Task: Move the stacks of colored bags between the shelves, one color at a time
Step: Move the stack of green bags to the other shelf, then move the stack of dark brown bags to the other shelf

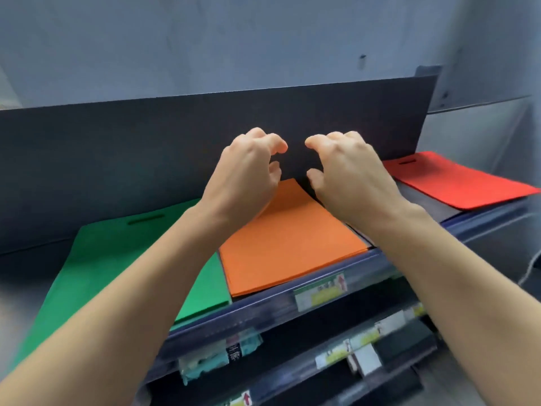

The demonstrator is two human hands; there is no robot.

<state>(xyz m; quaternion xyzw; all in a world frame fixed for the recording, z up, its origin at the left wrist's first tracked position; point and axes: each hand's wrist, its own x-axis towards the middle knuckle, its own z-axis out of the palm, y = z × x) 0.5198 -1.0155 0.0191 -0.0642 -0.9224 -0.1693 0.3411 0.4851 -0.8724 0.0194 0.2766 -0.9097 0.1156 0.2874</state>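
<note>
**Two hands over the orange bags**

The stack of orange bags (292, 238) lies flat in the middle of the top shelf (263, 307). A stack of green bags (117, 259) lies just beside it on the left. A stack of red bags (456, 183) lies well apart on the right. A tall dark board (117, 148) stands right behind all three stacks, and a pale wall (263, 39) is behind the board.

The left hand (248, 168) and the right hand (348, 171) are close together over the far end of the orange stack. Their fingers are bent like claws, with the thumbs apart from the fingers. They pinch nothing. I cannot tell if they touch the bags.

The near edge of the shelf has a paper tag (320, 290) with a red arrow pointing up. Its words are too blurry to read. The lower shelves have more tags (363, 341). A crumpled teal packet (216, 356) sits there too, with a black strip (233, 351) of white writing that I cannot read.
</note>
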